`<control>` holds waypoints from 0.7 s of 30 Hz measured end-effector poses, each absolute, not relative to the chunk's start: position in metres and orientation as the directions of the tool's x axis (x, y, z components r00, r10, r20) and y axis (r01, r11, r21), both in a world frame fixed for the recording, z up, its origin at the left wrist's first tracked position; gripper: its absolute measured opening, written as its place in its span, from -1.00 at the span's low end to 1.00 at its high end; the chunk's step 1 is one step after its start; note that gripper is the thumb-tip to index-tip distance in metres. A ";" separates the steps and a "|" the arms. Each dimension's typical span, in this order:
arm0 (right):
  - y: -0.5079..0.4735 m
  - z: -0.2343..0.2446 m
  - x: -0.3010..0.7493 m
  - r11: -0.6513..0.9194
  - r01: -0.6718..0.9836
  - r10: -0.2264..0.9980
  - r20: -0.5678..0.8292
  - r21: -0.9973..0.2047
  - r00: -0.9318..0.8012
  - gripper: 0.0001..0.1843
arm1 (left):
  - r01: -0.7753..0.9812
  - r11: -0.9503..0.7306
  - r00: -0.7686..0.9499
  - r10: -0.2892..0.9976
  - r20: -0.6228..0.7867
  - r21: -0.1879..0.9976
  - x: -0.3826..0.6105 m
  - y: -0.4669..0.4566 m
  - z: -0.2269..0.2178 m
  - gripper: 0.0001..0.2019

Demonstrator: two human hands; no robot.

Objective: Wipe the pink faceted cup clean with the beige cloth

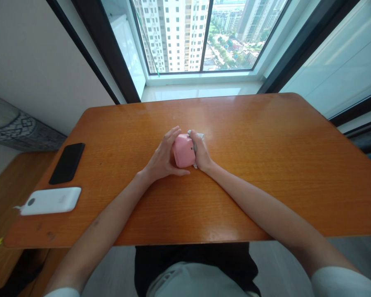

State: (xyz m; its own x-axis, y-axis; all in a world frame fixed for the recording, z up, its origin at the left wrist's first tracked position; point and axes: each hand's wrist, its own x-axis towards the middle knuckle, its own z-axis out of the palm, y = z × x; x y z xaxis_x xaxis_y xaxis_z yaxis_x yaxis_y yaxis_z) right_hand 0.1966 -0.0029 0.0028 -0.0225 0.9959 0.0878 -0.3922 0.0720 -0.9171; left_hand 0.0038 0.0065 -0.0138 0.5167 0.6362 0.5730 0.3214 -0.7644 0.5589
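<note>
Readable text: none in this view.
White rounded device [51,201]: a faint mark [62,199] near its right end on the top face, too blurred to read; a dark round spot sits at the left end, with no legible characters.
Pink rounded block [184,151]: small dark specks on the side facing the camera, too small to tell whether they are print.
Black smartphone [67,163]: no legible characters.
</note>
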 end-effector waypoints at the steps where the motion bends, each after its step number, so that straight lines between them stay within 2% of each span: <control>1: -0.001 0.002 0.197 0.055 -0.405 0.997 0.076 -0.913 -0.035 -0.27 | 0.346 -0.799 0.537 0.599 0.594 0.492 0.003 0.006 -0.012 0.31; 3: 0.001 0.001 0.197 0.026 -0.410 0.997 0.055 -0.912 -0.058 -0.24 | 0.377 -0.826 0.556 0.564 0.610 0.419 0.002 0.005 -0.007 0.14; 5: 0.000 0.000 0.197 0.043 -0.389 0.997 0.063 -0.920 -0.041 -0.24 | 0.376 -0.821 0.532 0.571 0.625 0.430 0.004 0.003 -0.001 0.04; 7: -0.003 0.000 0.196 0.087 -0.356 0.995 0.097 -0.930 -0.008 -0.26 | 0.348 -0.782 0.485 0.622 0.614 0.517 0.006 0.002 0.002 0.02; 10: -0.009 0.001 0.196 0.127 -0.307 0.991 0.134 -0.943 -0.003 -0.31 | 0.267 -0.649 0.444 0.739 0.507 0.712 0.009 0.003 -0.001 -0.06; 12: -0.011 0.002 0.196 0.121 -0.294 0.991 0.133 -0.948 -0.021 -0.32 | 0.236 -0.594 0.449 0.769 0.456 0.769 0.009 0.005 -0.008 -0.05; 14: -0.011 0.003 0.196 0.115 -0.308 0.992 0.127 -0.945 -0.018 -0.32 | 0.244 -0.631 0.446 0.748 0.492 0.737 0.006 0.007 -0.013 0.12; 16: -0.009 0.004 0.196 0.112 -0.338 0.992 0.123 -0.935 -0.009 -0.32 | 0.285 -0.716 0.471 0.683 0.558 0.637 0.002 0.008 -0.015 0.34; 17: -0.007 0.004 0.196 0.110 -0.358 0.993 0.120 -0.927 -0.005 -0.31 | 0.315 -0.756 0.498 0.646 0.579 0.573 0.000 0.008 -0.014 0.38; 19: -0.004 0.004 0.196 0.094 -0.396 0.994 0.107 -0.913 -0.012 -0.30 | 0.373 -0.806 0.553 0.590 0.588 0.459 -0.001 0.007 -0.010 0.30; 21: -0.002 0.003 0.196 0.078 -0.414 0.995 0.095 -0.907 -0.021 -0.29 | 0.395 -0.821 0.563 0.571 0.598 0.411 0.000 0.005 -0.004 0.12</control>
